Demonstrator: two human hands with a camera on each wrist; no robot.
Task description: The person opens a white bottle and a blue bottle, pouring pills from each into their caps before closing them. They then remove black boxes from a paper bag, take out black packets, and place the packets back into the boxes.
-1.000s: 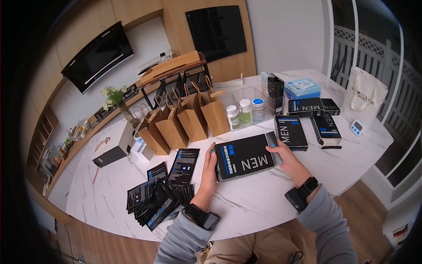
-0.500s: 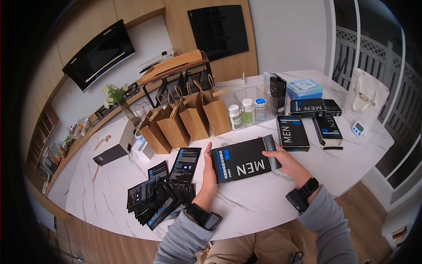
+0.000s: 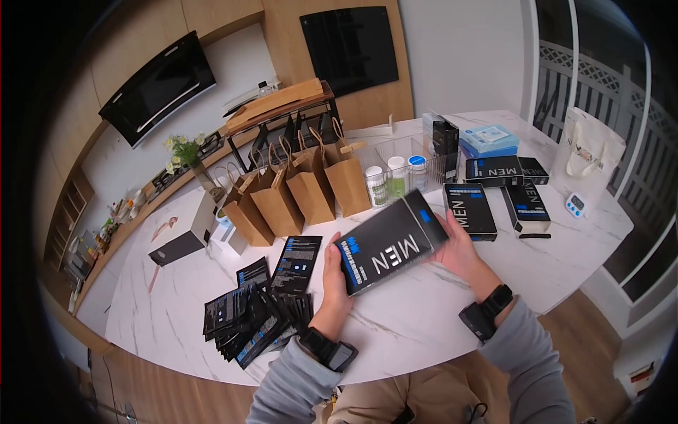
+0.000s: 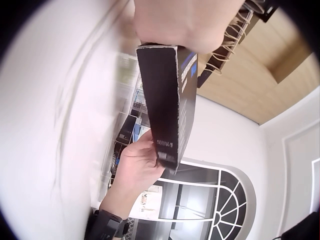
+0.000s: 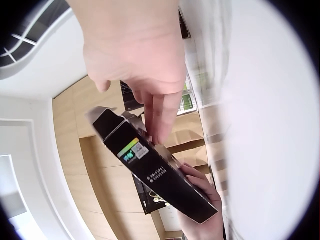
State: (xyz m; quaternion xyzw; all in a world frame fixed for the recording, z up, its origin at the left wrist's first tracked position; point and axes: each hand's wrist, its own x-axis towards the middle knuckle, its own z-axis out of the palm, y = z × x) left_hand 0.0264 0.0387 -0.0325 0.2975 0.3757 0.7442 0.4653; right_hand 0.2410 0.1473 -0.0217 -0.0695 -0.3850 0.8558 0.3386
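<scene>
A flat black cardboard box (image 3: 388,244) printed "MEN" is tilted above the table, its right end raised. My left hand (image 3: 335,275) grips its left end, thumb along the near edge and fingers behind. At the right end my right hand (image 3: 458,251) has its thumb off the box. The right wrist view shows the extended fingers (image 5: 159,117) of that hand against the underside, near a raised end flap (image 5: 105,120). Left of the box lies a heap of black sachets (image 3: 258,318), with a larger black sachet (image 3: 296,265) beside it.
Brown paper bags (image 3: 304,187) stand behind, next to a clear bin (image 3: 434,185) with bottles. More black "MEN" boxes (image 3: 470,212) lie at the right, near a small timer (image 3: 575,205) and a white bag (image 3: 590,145). A white box (image 3: 182,230) is at the left.
The box has turned and its right end has risen, with the end flap now folded out in line. My right thumb has come off the box's top; the left hand keeps its grip.
</scene>
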